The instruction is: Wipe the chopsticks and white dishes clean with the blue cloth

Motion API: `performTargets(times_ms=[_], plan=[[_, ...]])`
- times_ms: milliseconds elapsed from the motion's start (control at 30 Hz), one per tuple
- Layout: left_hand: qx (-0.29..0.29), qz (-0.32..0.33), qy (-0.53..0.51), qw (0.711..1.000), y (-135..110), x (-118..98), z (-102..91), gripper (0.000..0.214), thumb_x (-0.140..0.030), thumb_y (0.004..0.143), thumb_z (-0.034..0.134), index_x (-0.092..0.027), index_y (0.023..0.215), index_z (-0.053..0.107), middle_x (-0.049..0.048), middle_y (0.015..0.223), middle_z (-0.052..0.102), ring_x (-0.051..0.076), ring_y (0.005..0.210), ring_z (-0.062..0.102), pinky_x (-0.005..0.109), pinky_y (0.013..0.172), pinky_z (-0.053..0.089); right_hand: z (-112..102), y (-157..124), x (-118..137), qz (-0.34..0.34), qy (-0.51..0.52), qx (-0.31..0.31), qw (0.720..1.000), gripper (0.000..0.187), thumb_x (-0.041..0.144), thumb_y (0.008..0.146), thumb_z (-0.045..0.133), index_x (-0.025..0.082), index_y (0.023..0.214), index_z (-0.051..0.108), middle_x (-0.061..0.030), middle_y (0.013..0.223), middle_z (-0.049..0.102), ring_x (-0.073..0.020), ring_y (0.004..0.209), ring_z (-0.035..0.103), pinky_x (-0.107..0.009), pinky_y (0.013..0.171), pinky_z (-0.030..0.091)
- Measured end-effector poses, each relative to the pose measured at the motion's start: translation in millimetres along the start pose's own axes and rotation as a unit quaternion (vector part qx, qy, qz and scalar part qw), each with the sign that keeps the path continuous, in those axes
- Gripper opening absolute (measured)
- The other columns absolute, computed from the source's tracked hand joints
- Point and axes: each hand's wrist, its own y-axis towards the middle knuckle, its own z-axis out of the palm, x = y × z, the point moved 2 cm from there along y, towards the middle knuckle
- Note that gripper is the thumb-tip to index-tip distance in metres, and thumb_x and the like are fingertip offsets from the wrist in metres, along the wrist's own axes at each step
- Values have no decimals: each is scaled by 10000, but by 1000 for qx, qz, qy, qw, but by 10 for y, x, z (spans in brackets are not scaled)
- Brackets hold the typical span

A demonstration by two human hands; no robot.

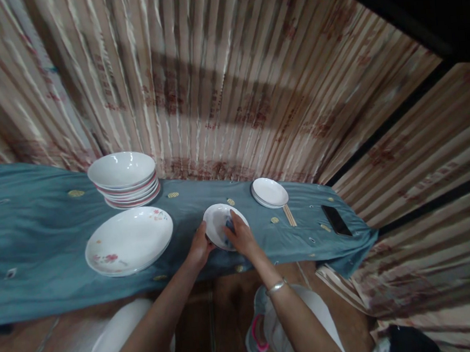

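A small white plate (214,221) is held near the front edge of the cloth-covered table. My left hand (200,247) grips its left rim. My right hand (243,237) reaches over the right rim, its fingers closed and pressed to the inside. Beneath those fingertips shows a small dark-blue thing (228,225), too blurred to name. Right of the hands sits a short stack of small white plates (270,191), with wooden chopsticks (289,215) lying beside it. To the left are large oval plates (130,241) with pink flowers, stacked.
Behind the oval plates stands a taller stack of white bowls and red-rimmed dishes (123,171). A black phone (336,220) lies at the right end of the blue-green tablecloth (40,240). A pleated, patterned curtain (212,91) hangs along the table's back edge.
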Motion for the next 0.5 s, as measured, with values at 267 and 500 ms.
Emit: performTargets(times_ms=[267,500], plan=[[8,55,-10,998,20,3,-21,479,-385,893,507,-279,1360,485,78,1160,650,200,835,637,292,625,536,54,-45,-139,-33,-134,79,987,400,112,842,522,166,1221,637,-147,1333,577,-259,1221,547,-405,1056,423],[-1,47,-23,999,79,35,-80,470,-404,816,628,-294,1268,568,66,1142,657,205,840,623,303,639,522,65,250,-306,-16,-195,29,980,330,22,820,501,133,1086,661,-179,1164,637,-253,1105,604,-372,962,485]])
